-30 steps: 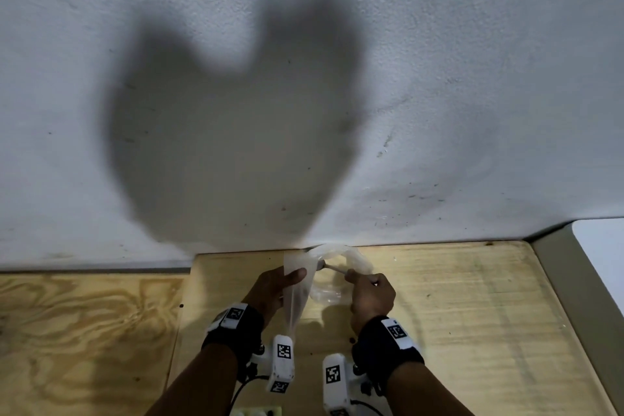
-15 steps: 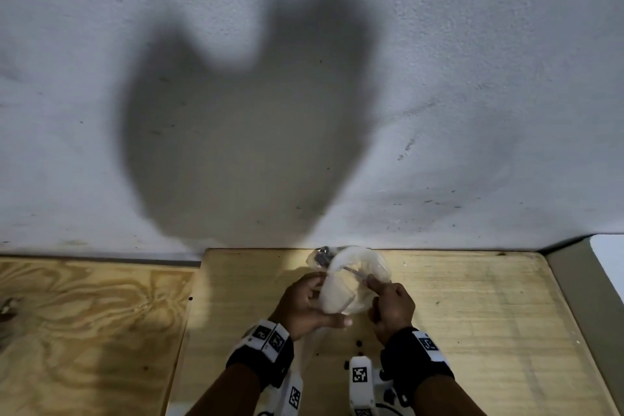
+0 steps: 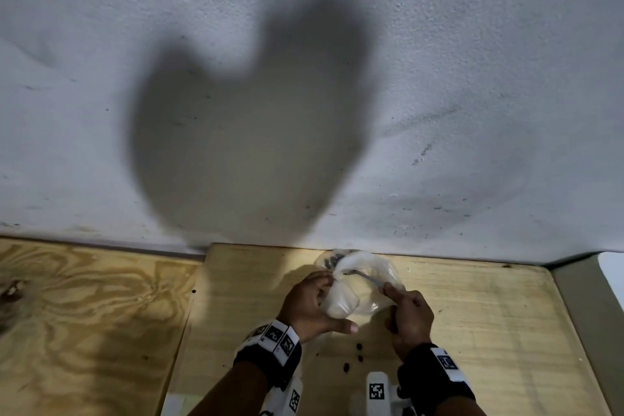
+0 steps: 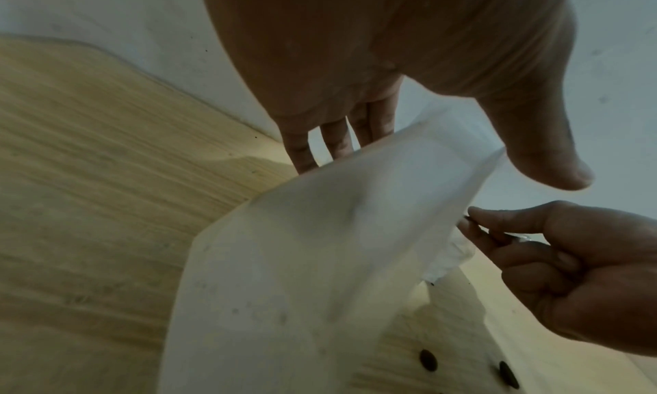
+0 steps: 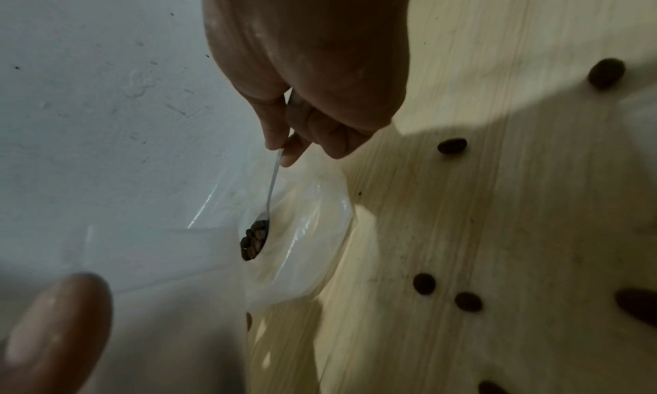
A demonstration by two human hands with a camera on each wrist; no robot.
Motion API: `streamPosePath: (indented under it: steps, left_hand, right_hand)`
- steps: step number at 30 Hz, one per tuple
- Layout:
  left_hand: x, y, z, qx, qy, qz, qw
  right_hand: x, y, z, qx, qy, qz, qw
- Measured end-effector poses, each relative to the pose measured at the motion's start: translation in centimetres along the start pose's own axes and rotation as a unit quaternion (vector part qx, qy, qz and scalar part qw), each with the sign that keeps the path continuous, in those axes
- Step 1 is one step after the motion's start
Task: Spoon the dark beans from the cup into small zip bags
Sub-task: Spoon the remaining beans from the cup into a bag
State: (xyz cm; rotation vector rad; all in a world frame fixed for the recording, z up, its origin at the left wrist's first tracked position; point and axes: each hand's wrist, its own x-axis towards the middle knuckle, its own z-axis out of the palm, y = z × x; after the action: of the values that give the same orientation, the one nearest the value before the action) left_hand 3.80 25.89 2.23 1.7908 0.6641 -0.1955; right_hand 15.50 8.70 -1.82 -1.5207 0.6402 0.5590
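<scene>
My left hand [image 3: 314,300] grips a small frosted zip bag [image 3: 339,302], fingers behind it and thumb in front, its mouth turned toward the spoon. The left wrist view shows this bag [image 4: 320,259] hanging under my fingers. My right hand [image 3: 410,314] pinches the handle of a thin metal spoon [image 3: 366,278]. The spoon bowl carries several dark beans [image 5: 253,241] and sits at the bag's top edge. Behind lies crumpled clear plastic [image 3: 378,272] with dark beans [image 3: 332,260] at its far end; I cannot tell whether it is a cup.
Loose beans [image 3: 358,346] lie scattered on the pale wooden board [image 3: 472,314] near my wrists, seen closer as beans [image 5: 423,283] in the right wrist view. A grey wall [image 3: 304,78] rises right behind the plastic. A darker plywood panel [image 3: 84,314] adjoins on the left.
My left hand turned the bag from hanging flat to bunched up with its mouth at the spoon, and moved closer to my right hand. The right hand kept hold of the spoon.
</scene>
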Motion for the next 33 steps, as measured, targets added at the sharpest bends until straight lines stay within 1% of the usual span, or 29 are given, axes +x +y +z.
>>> streamPosePath:
  steps: [4,10,17,23,27,33]
  left_hand:
    - [0.0,0.0,0.2,0.012,0.003,0.021,1.000]
    - [0.1,-0.5,0.9,0.032,0.014,0.048,0.998]
    - [-0.2,0.0,1.7,0.110,-0.004,0.070,0.992]
    - [0.1,0.1,1.7,0.143,-0.016,0.074,0.987]
    - [0.3,-0.1,1.6,0.149,-0.018,0.071,0.986]
    - [0.4,0.1,1.5,0.140,-0.011,0.062,0.988]
  right_hand:
    - [-0.1,-0.6,-0.7,0.002,0.013,-0.007,1.000]
    - [-0.4,-1.0,-1.1,-0.035,0.020,-0.033,0.999]
    - [-0.8,0.2,0.6,-0.065,0.061,-0.032,0.995]
    - [-1.2,1.0,1.7,-0.031,0.074,0.009,0.997]
    - [-1.4,0.4,1.7,-0.007,0.058,0.037,0.998]
    - [-1.4,-0.4,1.2,-0.003,0.033,0.067,0.997]
